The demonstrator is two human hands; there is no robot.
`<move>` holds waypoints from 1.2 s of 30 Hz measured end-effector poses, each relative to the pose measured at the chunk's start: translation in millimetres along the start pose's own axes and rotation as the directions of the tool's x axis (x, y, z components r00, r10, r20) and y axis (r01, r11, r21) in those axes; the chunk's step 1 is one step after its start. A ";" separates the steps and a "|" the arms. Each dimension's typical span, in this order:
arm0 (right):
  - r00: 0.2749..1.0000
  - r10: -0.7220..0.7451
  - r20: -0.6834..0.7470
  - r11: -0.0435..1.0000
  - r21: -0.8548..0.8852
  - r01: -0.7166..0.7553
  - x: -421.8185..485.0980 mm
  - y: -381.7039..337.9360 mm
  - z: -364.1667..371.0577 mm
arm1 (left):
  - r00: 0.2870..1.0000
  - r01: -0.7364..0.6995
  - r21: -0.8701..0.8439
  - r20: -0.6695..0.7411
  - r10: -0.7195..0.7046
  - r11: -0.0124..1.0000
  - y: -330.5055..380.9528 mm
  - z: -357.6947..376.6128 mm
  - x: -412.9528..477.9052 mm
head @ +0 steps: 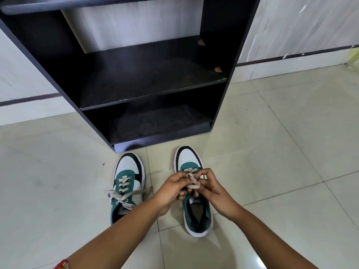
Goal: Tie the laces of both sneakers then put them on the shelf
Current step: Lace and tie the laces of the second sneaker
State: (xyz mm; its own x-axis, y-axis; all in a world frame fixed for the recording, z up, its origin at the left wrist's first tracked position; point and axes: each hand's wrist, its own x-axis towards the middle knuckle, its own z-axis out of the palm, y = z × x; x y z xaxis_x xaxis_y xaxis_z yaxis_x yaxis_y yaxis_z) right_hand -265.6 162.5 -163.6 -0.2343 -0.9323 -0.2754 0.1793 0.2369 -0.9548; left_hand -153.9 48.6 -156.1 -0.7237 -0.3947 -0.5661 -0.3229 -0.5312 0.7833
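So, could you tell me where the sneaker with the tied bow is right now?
In the head view, the tied sneaker sits on the floor, left of the other sneaker, just before the shelf.

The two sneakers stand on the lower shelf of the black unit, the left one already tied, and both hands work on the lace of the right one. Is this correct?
Not quite. The head view shows the left sneaker and right sneaker on the tiled floor before the black shelf unit, not on a shelf. The rest holds: the left one has a bow, and the left hand and right hand work the right one's lace.

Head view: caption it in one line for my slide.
Both hands work the lace of the right sneaker; the left sneaker sits tied before the shelf.
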 end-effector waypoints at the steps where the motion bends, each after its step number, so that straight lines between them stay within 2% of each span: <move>1: 1.000 -0.019 0.004 1.000 -0.016 0.019 -0.8 0.1 0.2 | 1.000 0.005 -0.007 -0.029 -0.005 1.000 0.3 0.8 1.3; 4: 0.998 -0.051 -0.028 0.998 -0.041 0.050 -0.3 0.7 1.4 | 0.998 0.021 -0.030 -0.062 -0.023 0.999 -0.6 1.1 3.9; 7: 0.992 0.000 -0.126 0.997 0.079 0.010 4.8 0.2 1.3 | 0.998 -0.021 -0.027 -0.064 0.019 0.999 -0.2 1.6 -0.2; 9: 0.976 0.089 -0.197 0.985 0.164 -0.056 9.2 -2.8 0.4 | 0.982 -0.164 0.118 -0.071 0.174 0.979 0.3 -0.9 -4.0; 10: 0.967 0.138 -0.213 0.977 0.193 -0.097 11.6 -3.9 -0.3 | 0.951 -0.271 0.311 -0.061 0.304 0.911 -0.5 -3.8 -5.0; 11: 0.960 0.183 -0.212 0.968 0.208 -0.138 14.0 -4.8 -0.7 | 0.898 -0.355 0.572 -0.012 0.441 0.739 -2.3 -7.7 -4.3; 12: 0.954 0.221 -0.204 0.961 0.210 -0.178 16.3 -6.6 -0.6 | 0.826 -0.398 0.795 0.094 0.556 0.457 -3.9 -11.6 -3.2; 13: 0.948 0.253 -0.194 0.956 0.202 -0.214 18.7 -7.0 -0.8 | 0.745 -0.417 0.895 0.236 0.624 0.160 -4.0 -14.6 -2.6; 14: 0.944 0.278 -0.180 0.950 0.200 -0.241 20.3 -8.0 -0.9 | 0.676 -0.434 0.899 0.370 0.637 -0.061 -3.9 -16.7 -1.5; 16: 0.940 0.308 -0.148 0.931 0.249 -0.266 21.6 -9.5 -2.2 | 0.554 -0.467 0.811 0.579 0.598 -0.352 -3.3 -18.4 -0.1; 17: 0.939 0.315 -0.140 0.922 0.279 -0.267 21.9 -8.8 -3.4 | 0.522 -0.443 0.772 0.636 0.568 -0.457 -2.6 -18.6 -0.2; 18: 0.938 0.316 -0.145 0.916 0.303 -0.262 21.7 -8.0 -3.8 | 0.519 -0.412 0.761 0.648 0.557 -0.502 -1.5 -17.1 -0.9; 19: 0.935 0.313 -0.164 0.914 0.321 -0.250 21.3 -7.0 -3.3 | 0.559 -0.377 0.797 0.603 0.569 -0.473 -0.5 -13.5 -3.1; 20: 0.933 0.304 -0.194 0.913 0.338 -0.227 20.2 -5.8 -2.4 | 0.645 -0.354 0.878 0.478 0.596 -0.322 2.4 -8.0 -7.0; 21: 0.931 0.290 -0.220 0.915 0.348 -0.203 18.6 -3.9 -1.1 | 0.754 -0.315 0.948 0.275 0.596 -0.038 6.5 -0.9 -10.2; 22: 0.934 0.268 -0.237 0.921 0.348 -0.175 16.6 -3.3 1.0 | 0.873 -0.235 0.909 0.042 0.485 0.344 10.7 6.1 -12.0; 23: 0.938 0.239 -0.250 0.928 0.343 -0.145 14.5 -2.3 2.5 | 0.953 -0.115 0.709 -0.119 0.278 0.696 13.5 11.2 -10.7; 24: 0.941 0.205 -0.268 0.942 0.317 -0.115 11.5 -2.5 4.5 | 0.982 0.020 0.435 -0.177 0.063 0.900 15.8 13.2 -8.5; 25: 0.941 0.170 -0.292 0.957 0.277 -0.087 8.9 -0.6 6.0 | 0.981 0.126 0.229 -0.172 -0.087 0.965 17.2 13.0 -7.2; 26: 0.941 0.123 -0.316 0.977 0.206 -0.059 5.6 2.0 7.2 | 0.973 0.184 0.117 -0.160 -0.164 0.976 16.2 11.0 -5.6; 28: 0.935 0.015 -0.353 0.999 -0.033 -0.028 -0.7 8.3 7.5 | 0.964 0.210 0.047 -0.178 -0.198 0.977 12.2 6.6 -4.5; 31: 0.939 -0.099 -0.330 0.907 -0.419 -0.051 -6.6 15.0 4.7 | 0.958 0.189 0.062 -0.230 -0.171 0.980 6.0 4.1 -2.9; 33: 0.935 -0.147 -0.322 0.880 -0.474 -0.025 -7.4 13.1 6.2 | 0.965 0.158 0.071 -0.225 -0.138 0.985 5.8 6.4 -2.3; 36: 0.905 -0.159 -0.394 0.951 -0.309 0.033 -6.7 7.2 7.9 | 0.969 0.116 0.089 -0.230 -0.093 0.989 8.3 9.0 -5.2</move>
State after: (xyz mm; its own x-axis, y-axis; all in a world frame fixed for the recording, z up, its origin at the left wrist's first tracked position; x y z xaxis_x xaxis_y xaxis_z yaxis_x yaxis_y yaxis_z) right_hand -255.2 168.3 -167.8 -0.6170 -0.7742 -0.1410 -0.1322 0.2787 -0.9512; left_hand -158.3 52.9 -144.4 -0.5312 -0.5054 -0.6800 -0.4573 -0.5046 0.7323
